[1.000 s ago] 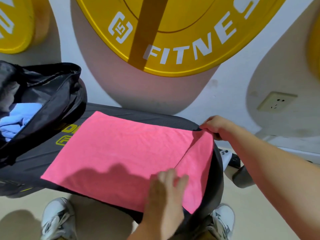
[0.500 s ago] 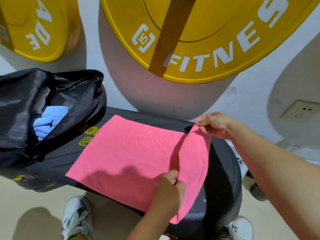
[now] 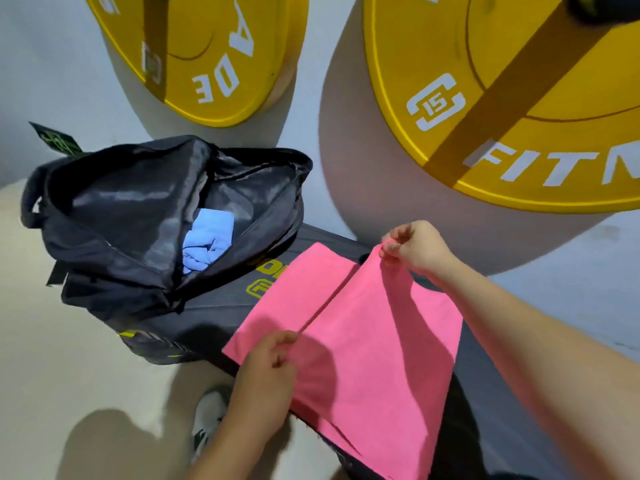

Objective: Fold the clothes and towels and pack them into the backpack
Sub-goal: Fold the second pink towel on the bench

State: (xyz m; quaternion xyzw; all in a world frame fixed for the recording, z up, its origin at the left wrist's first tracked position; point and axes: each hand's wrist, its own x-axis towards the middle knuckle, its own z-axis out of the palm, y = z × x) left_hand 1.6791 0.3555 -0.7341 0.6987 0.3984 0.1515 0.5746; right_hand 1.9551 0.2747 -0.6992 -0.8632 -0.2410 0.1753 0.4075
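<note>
A pink towel (image 3: 374, 341) lies on a black padded bench (image 3: 214, 317). Its right part is lifted and carried over toward the left as a flap. My right hand (image 3: 415, 247) pinches the far corner of that flap, raised above the bench. My left hand (image 3: 270, 362) pinches the near corner of the same edge. A black backpack (image 3: 131, 216) stands open at the left end of the bench. A folded light blue cloth (image 3: 207, 237) lies inside it.
Two big yellow weight plates (image 3: 519, 98) hang on the white wall behind the bench. Beige floor lies at the left and front. A white shoe (image 3: 207, 420) shows below the bench edge.
Both hands have lifted the towel's right edge and carried it leftward over the rest of the towel. My left hand went from pressing flat to pinching. The view has swung left.
</note>
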